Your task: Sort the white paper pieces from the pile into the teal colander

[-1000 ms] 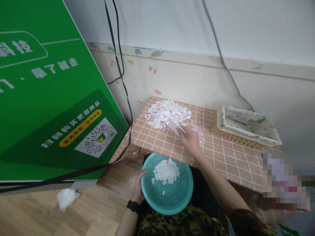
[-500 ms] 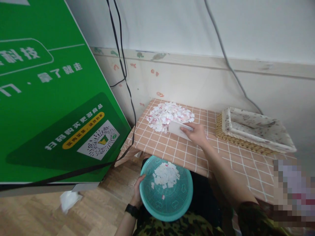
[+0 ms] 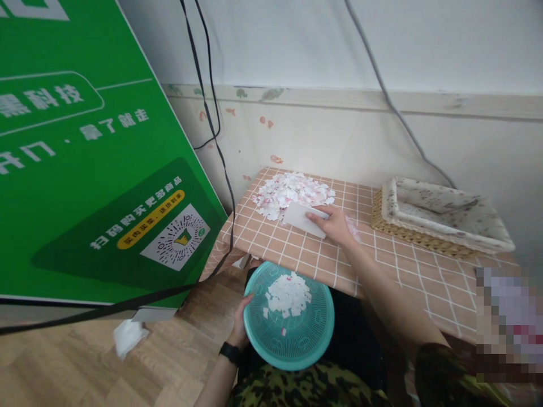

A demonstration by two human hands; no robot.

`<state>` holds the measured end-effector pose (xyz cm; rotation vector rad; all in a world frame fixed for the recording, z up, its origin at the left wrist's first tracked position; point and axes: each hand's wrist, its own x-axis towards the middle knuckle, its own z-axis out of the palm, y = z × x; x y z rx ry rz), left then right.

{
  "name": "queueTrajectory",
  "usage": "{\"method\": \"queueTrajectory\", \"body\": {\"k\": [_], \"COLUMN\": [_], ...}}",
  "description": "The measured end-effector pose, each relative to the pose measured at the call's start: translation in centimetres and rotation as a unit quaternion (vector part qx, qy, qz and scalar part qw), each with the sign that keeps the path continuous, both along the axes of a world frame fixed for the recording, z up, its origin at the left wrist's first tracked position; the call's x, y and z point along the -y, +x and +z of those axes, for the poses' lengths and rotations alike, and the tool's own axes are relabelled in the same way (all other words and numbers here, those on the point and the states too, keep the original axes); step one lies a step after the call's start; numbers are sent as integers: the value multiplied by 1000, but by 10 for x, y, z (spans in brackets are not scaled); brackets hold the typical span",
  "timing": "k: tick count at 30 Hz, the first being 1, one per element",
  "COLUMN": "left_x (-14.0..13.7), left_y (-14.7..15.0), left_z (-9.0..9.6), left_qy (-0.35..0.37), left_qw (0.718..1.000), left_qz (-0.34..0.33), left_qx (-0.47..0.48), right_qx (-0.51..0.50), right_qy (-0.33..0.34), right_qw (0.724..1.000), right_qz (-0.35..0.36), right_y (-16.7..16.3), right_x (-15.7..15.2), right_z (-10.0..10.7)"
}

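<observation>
A flat white card-like scraper point(image 3: 304, 219) is pinched in my right hand point(image 3: 333, 223), its far edge against the near side of a heap of white and pinkish paper scraps point(image 3: 292, 191) on the table. My left hand point(image 3: 241, 316) grips the left rim of a teal plastic basket point(image 3: 311, 336), which sits on my lap just below the table edge. Inside the basket lies a smaller pile of white scraps point(image 3: 289, 294), with one reddish-white piece apart from it. A few pinkish scraps point(image 3: 352, 229) lie beyond my right wrist.
The table point(image 3: 280, 251) has a brown checked cloth. A wicker basket with a floral lining point(image 3: 445, 220) stands at its right. A green sign panel point(image 3: 106, 141) rises on the left, with a black cable point(image 3: 227, 181) hanging past it. White plastic point(image 3: 129, 338) lies on the floor.
My right hand has moved slightly left and up with the scraper, along the near side of the heap. The camera view has shifted a little; my left hand still grips the basket.
</observation>
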<state>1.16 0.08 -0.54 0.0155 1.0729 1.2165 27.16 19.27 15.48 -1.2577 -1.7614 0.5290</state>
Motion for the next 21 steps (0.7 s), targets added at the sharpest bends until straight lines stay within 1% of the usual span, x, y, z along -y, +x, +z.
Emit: {"method": "queueTrajectory", "body": {"k": [5,10,13,18,21], "left_x": [0,-3,-5,-11,-13], "left_y": [2,2,3,0,-4], "left_z": [2,6,7,8,8], "left_qy": [31,33,35,58,64], "left_qw": [999,999,999,998,997], "left_qz": [-7,9,16,18,28], "left_qx": [6,-6,-8,-8,-14], "right_qx": [-19,-17,-12,61,111], "right_qy": [-11,5,16,40,62], "right_qw": [999,1000,999,995,990], "right_qz": [35,16,31,63,59], "right_y": [3,6,3,-6,-8], "right_x": [-2,-4,-1,7,9], "right_z": [-2,0,4,11,12]}}
